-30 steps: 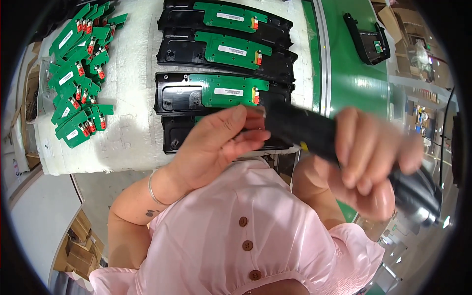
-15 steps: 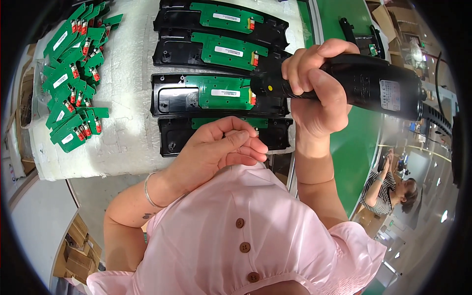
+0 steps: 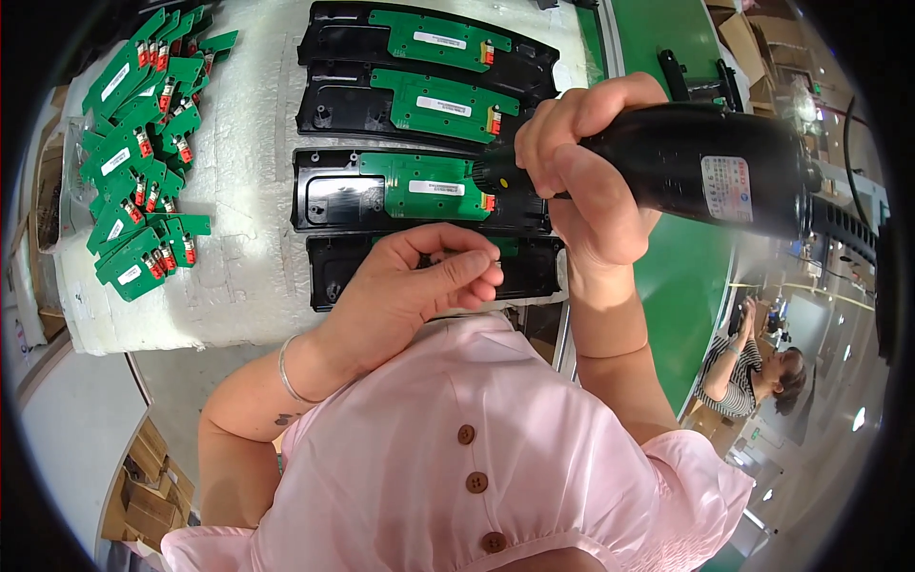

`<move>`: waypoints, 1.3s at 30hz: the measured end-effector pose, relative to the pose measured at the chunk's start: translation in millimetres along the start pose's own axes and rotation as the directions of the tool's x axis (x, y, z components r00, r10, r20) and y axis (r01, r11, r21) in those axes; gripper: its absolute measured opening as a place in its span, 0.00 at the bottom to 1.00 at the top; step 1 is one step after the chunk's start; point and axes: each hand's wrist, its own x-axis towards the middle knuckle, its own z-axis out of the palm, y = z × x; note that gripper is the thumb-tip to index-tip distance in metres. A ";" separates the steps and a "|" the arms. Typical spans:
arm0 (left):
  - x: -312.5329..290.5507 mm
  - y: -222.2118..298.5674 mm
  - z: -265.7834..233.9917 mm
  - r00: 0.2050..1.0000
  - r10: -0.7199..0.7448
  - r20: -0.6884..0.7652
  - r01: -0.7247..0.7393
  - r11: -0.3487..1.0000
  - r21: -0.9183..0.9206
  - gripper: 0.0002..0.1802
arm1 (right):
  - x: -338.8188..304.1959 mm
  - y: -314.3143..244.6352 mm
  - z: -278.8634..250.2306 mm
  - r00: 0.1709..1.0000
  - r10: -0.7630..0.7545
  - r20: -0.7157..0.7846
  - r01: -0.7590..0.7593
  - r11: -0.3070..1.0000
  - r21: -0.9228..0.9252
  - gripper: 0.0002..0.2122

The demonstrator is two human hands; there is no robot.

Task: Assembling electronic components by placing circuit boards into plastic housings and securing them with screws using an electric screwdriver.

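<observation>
My right hand (image 3: pixel 596 181) is closed round the body of a black electric screwdriver (image 3: pixel 701 157). The tool lies nearly level, its nose pointing left over the right end of a green circuit board (image 3: pixel 405 195). That board sits in a long black plastic housing (image 3: pixel 319 217), the third from the far side. The bit's tip is too small to make out. My left hand (image 3: pixel 410 281) hovers over the nearest black housing (image 3: pixel 329 276), thumb and fingertips pinched together. What they hold, if anything, is hidden. The board in that nearest housing is mostly covered by my hand.
Two more black housings (image 3: pixel 348 105) with green boards lie beyond, on a white foam-covered surface (image 3: pixel 243 238). A pile of loose green boards (image 3: pixel 114 162) with red-and-white parts is at the left. Right of the foam is a green surface (image 3: pixel 667 305); another person (image 3: pixel 753 367) works farther right.
My right hand has brought the screwdriver leftward, so its nose now overlaps the board's right end. The fingers of my left hand have drawn closer together.
</observation>
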 end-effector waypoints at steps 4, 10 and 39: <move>2.8 3.8 4.1 0.992 -0.017 -0.125 -0.010 0.978 -0.207 0.08 | -0.4 -14.5 5.8 0.992 -0.090 -0.089 0.096 0.993 0.068 0.14; 10.7 -2.3 -7.5 0.999 0.026 -0.030 -0.036 0.934 -0.356 0.09 | -13.2 -71.3 -19.3 0.926 -0.354 0.127 0.307 0.906 0.291 0.14; 14.4 3.3 19.9 0.990 -0.108 0.092 0.125 0.970 -0.208 0.26 | 9.0 -7.0 -14.4 0.985 -0.133 -0.107 0.157 0.951 0.268 0.11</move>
